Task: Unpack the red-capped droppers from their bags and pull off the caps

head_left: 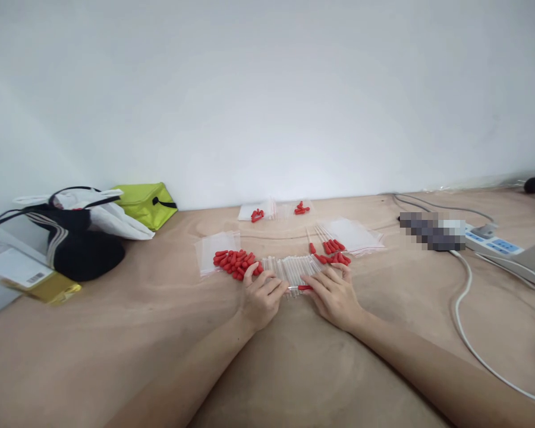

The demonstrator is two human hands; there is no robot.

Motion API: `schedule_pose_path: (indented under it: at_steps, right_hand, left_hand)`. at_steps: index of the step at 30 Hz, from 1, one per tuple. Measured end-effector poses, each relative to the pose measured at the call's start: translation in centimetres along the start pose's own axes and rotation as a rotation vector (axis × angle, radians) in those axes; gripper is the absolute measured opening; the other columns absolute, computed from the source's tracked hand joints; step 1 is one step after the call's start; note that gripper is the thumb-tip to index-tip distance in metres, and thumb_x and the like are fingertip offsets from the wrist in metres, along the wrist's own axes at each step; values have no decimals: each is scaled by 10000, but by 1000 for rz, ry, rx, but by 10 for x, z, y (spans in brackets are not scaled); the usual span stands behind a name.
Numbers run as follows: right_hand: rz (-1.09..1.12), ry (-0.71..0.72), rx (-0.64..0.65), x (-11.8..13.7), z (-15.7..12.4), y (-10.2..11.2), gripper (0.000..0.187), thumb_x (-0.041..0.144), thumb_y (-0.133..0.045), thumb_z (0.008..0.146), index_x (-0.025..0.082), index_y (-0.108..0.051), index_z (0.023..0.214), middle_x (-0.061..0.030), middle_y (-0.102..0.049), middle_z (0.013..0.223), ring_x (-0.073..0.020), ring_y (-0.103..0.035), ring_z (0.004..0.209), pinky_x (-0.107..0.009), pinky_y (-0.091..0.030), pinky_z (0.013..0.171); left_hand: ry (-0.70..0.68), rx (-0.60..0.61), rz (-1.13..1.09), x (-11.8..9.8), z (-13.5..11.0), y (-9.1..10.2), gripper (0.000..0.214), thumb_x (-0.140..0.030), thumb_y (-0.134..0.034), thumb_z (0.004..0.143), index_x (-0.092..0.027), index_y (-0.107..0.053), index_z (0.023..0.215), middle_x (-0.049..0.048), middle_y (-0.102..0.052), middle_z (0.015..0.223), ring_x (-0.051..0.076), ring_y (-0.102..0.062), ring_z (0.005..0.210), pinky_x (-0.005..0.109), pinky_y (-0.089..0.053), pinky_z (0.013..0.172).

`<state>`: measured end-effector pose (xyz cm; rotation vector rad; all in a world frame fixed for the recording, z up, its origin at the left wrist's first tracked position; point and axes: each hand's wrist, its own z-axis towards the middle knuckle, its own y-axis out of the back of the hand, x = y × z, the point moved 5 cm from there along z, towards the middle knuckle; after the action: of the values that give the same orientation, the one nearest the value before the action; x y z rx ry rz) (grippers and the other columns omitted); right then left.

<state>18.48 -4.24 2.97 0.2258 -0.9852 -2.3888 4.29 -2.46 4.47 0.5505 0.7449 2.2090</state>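
Note:
My left hand (262,300) pinches a thin clear dropper tube (293,288). Opposite it, my right hand (336,300) grips a red rubber bulb (304,288) that meets the tube's right end; how far the tube sits inside cannot be made out. Just beyond both hands lies a row of clear tubes (289,268), side by side. A heap of red bulbs (234,261) is beside my left fingers. Past my right hand are more red bulbs (336,258) and several droppers with bulbs fitted (330,242), their tubes pointing away.
Clear zip bags lie at the left (220,241) and right (352,235). Two farther bags (248,212) (289,209) have red bulbs on them. A green bag (147,202) and black cap (84,252) stand left. A power strip (494,241) and white cable (461,315) are right.

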Motion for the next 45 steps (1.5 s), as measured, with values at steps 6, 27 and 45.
schedule_pose_path:
  at_steps: [6, 27, 45]
  right_hand:
    - [11, 33, -78, -1, -7, -1, 110, 252, -520, 808, 233, -627, 792, 19, -610, 666, -116, -457, 682, -362, -212, 840]
    - [296, -264, -258, -67, -10, 6, 240, 184, -435, 823, 192, -569, 1021, -65, -521, 839, -146, -522, 764, -293, -438, 680]
    - [-52, -355, -32, -79, -6, -3, 182, 373, -527, 771, 237, -626, 703, 10, -659, 704, -160, -494, 712, -339, -212, 746]
  left_hand:
    - [-1, -50, -2, 0, -4, 5, 149, -179, -515, 804, -207, -611, 694, -59, -606, 551, 120, -554, 687, 421, -247, 925]
    - [261, -26, -72, 51, -26, 0, 306, -96, -388, 839, -137, -521, 1112, 70, -531, 867, 122, -548, 761, 236, -466, 706]
    - [119, 66, -139, 46, -17, -12, 151, -101, -430, 798, -158, -569, 782, 30, -585, 728, 112, -572, 679, 218, -490, 656]
